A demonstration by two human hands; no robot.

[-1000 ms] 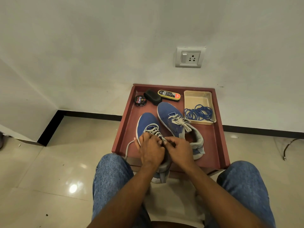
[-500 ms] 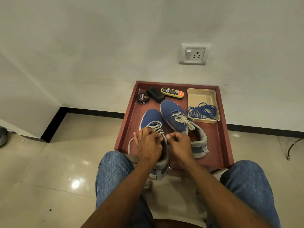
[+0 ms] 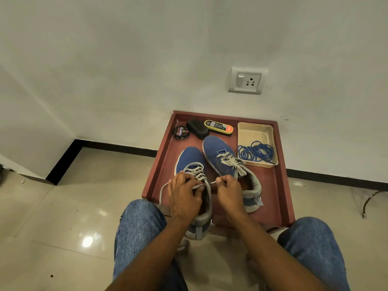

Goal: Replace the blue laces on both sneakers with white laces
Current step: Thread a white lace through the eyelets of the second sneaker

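Two blue sneakers lie on a red-brown tray. The left sneaker carries a white lace threaded partway up. My left hand grips this shoe at its upper eyelets, over the lace. My right hand pinches the lace's free end just right of the shoe's opening. Another loose stretch of the lace hangs over the tray's left edge. The right sneaker is laced in white, its ends lying loose. The removed blue laces sit coiled in a beige tray.
At the tray's back stand a round black polish tin, a black sponge applicator and a yellow-edged shoe brush. My knees in jeans flank the tray's front. A wall with a socket rises right behind; glossy floor tiles spread left.
The head camera has tilted down a little. My right hand has drawn the lace end out to the right, away from my left hand.
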